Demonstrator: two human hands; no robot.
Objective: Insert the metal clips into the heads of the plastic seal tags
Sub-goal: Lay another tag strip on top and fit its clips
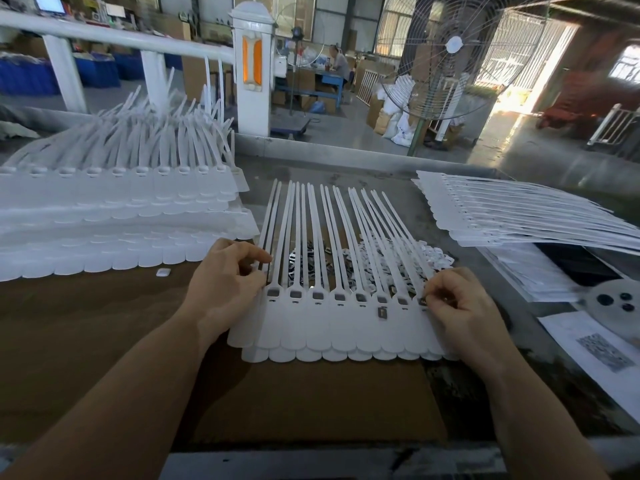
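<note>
Strong daylight is admitted through the doorway far beyond the right hand, where the floor is glared white. The background is softly blurred, and straight lines are bowed near the edges.

White plastic seal tags in a joined row at centre, with small dark grey squares in the heads; one silvery grey metal clip lying on the white. Heap of shiny silver and black metal clips at twelve o'clock of the row, under the straps. Tall pile of white tag sheets at ten o'clock; flatter white stack at two o'clock. Brown cardboard sheet at six o'clock. Dull grey, stained tabletop at four o'clock. White paper sheet with a grey speckled square at three o'clock. Pale grey round disc with three black dots beside it
</note>
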